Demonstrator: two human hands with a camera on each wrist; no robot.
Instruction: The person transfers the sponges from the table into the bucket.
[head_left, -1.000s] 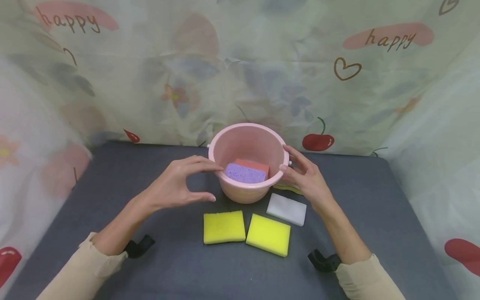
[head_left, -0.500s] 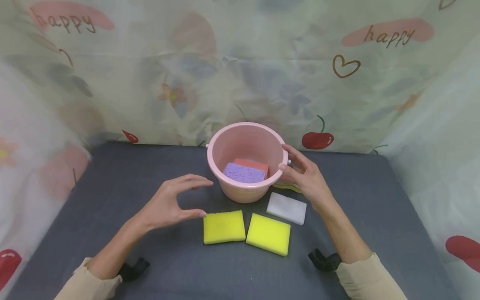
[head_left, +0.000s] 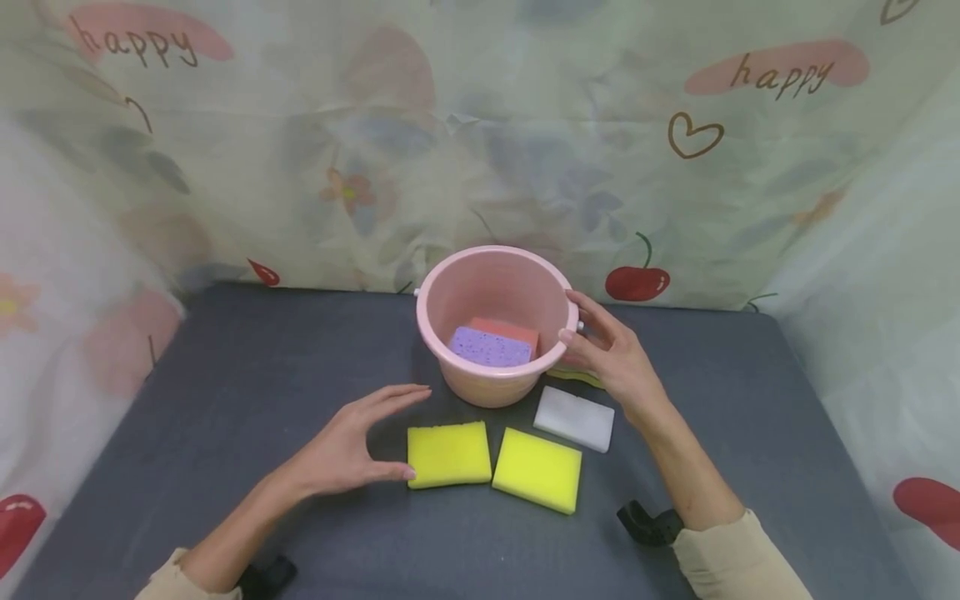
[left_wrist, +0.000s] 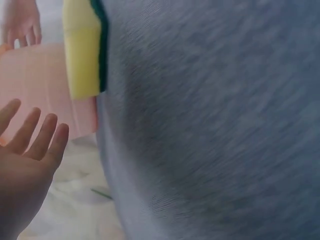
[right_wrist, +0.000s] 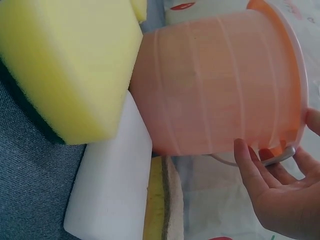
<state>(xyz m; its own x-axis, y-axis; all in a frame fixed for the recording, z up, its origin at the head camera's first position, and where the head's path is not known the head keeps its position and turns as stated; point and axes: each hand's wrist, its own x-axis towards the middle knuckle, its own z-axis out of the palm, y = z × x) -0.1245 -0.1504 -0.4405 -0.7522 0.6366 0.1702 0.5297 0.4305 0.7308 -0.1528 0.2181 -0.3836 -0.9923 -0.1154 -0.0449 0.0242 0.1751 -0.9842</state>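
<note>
A pink bucket stands at the table's far middle, a purple sponge and a red sponge inside it. My right hand holds its right rim, thumb at the lip and fingertips against the outer wall, beside the handle. To the front left, my left hand is spread with nothing between fingers and thumb. Its thumb tip is right at the left edge of a yellow sponge, which has a green scouring layer underneath.
A second yellow sponge lies just right of the first. Behind it lies a white sponge, then another yellow sponge, partly hidden by my right hand. A printed curtain hangs behind the grey table.
My left hand has left the bucket's left rim and moved down towards me, to the left yellow sponge. The right hand stays at the bucket rim.
</note>
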